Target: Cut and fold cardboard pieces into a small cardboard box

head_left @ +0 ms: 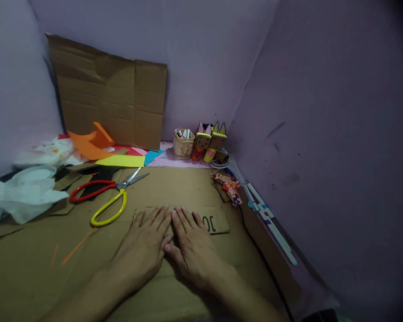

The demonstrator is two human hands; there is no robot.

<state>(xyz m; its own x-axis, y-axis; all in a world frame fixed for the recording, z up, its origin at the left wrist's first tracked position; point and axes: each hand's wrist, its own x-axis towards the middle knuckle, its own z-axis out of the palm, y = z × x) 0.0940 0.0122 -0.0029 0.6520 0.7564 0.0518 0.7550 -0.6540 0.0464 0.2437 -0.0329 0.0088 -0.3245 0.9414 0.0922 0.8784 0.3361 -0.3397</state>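
A narrow cardboard strip with dark printed letters lies across the cardboard-covered table. My left hand rests palm down on its left part, fingers stretched out and close to one another. On the strip's middle lies my right hand, also flat, its fingers extended. The two hands meet at the thumbs and index fingers, and they cover much of the strip. Scissors with one red and one yellow handle lie open to the left, beyond my left hand.
Coloured paper, white plastic and cardboard scraps crowd the left. A large cardboard sheet leans on the wall. At the back stand a marker holder and decorated tubes. A black cable and paper strips run along the right.
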